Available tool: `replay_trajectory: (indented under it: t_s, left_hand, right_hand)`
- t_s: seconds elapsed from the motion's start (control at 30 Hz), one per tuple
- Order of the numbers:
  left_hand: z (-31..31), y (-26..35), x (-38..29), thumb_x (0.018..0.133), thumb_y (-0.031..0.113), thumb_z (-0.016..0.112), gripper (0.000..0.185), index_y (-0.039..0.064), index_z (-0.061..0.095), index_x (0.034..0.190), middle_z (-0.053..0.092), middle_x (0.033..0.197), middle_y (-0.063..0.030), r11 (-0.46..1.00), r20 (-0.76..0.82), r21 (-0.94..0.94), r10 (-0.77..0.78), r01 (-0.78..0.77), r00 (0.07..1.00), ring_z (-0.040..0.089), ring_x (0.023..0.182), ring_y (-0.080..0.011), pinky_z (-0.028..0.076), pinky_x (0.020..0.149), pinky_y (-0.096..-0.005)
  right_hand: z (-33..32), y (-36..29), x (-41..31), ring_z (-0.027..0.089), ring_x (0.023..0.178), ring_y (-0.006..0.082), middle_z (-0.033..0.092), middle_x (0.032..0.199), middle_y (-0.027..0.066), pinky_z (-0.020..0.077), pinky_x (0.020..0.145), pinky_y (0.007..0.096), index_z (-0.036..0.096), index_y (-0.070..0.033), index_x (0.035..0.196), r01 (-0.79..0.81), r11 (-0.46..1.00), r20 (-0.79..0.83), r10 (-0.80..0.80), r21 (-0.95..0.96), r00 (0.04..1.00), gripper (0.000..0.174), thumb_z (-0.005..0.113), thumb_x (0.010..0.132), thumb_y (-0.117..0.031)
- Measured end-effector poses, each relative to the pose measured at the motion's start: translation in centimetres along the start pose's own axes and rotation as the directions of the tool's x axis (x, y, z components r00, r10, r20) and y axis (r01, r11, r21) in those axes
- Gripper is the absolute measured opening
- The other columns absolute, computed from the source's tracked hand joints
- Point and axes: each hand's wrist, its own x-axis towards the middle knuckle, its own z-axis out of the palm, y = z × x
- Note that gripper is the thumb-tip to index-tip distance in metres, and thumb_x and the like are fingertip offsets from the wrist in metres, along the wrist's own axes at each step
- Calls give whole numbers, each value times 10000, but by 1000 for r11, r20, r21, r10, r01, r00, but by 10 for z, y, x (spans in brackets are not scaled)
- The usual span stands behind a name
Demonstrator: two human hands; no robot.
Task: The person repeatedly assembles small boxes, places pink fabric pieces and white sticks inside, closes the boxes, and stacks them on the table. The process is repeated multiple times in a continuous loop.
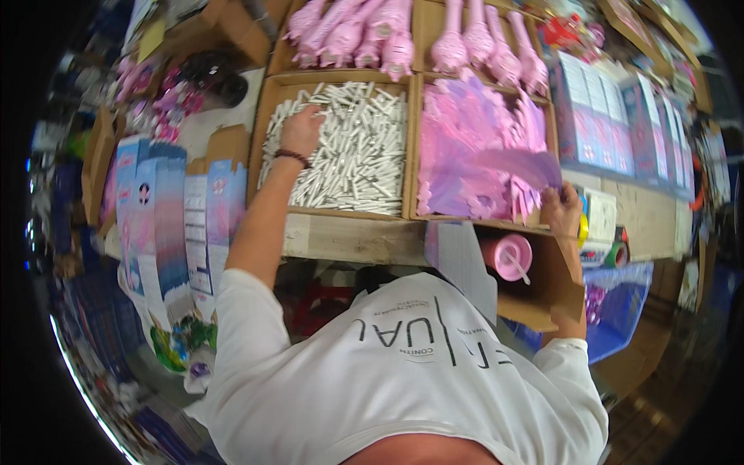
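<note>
My left hand [301, 132], with a dark bead bracelet at its wrist, reaches into a cardboard tray [349, 213] of many small white sticks [360, 151]. Its fingertips are among the sticks; whether they grip one cannot be told. In my right hand [561, 207] is the end of a thin purple curved piece [517, 165], held above the right edge of the neighbouring tray. That tray holds a pile of pink and purple flat pieces [459, 157]. Pink plastic wand-like parts [372, 35] lie in the two trays behind.
An open cardboard box [537, 302] with a pink cup-shaped part [508, 257] stands below my right hand. Printed boxes [593, 116] stand at the right, folded cartons [154, 221] at the left. Tape rolls [616, 253] and a blue plastic crate [622, 319] are at the lower right.
</note>
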Motion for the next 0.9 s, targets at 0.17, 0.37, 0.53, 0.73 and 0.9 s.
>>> replay_trajectory:
  t_s: [0.17,0.37,0.53,0.73,0.9]
  left_hand:
    - [-95,149,-59,873,24,648,135,-26,655,998,646,775,-120,682,-352,-513,386,-521,853,617,664,-238,498,634,-273]
    - [-165,269,-128,650,56,718,337,16,641,975,624,943,-122,98,-27,-305,993,-947,111,598,803,-269,489,682,-317]
    - [-152,288,-144,729,253,743,409,29,644,1057,589,1090,-157,83,49,-240,996,-967,73,587,923,-303,480,758,-359]
    - [-58,223,-176,659,505,834,966,51,399,1391,322,1440,-241,274,-210,-651,831,-708,516,325,1332,-384,275,1079,-482]
    - [-6,270,-209,655,316,866,824,39,431,1299,365,1363,-211,281,-281,-618,793,-734,540,380,1263,-375,269,1086,-473]
  right_hand:
    - [-28,-13,-29,589,775,98,638,897,29,495,739,256,617,2,1001,43,917,-210,45,398,977,154,580,974,-145]
    - [-68,-64,-68,614,873,133,629,992,61,520,803,293,579,0,1064,263,762,-337,-63,592,939,167,484,1015,-129]
    - [-107,-124,-92,606,857,110,636,971,42,506,783,259,535,-6,1215,528,713,-615,-173,461,769,251,558,972,-68]
    - [-160,-149,-104,617,967,120,651,1083,85,491,861,259,570,3,1230,720,564,-610,-420,404,671,279,579,957,-53]
    - [-184,-157,-94,586,965,152,636,1097,114,450,848,251,592,26,1184,859,501,-410,-765,106,497,270,620,934,-71]
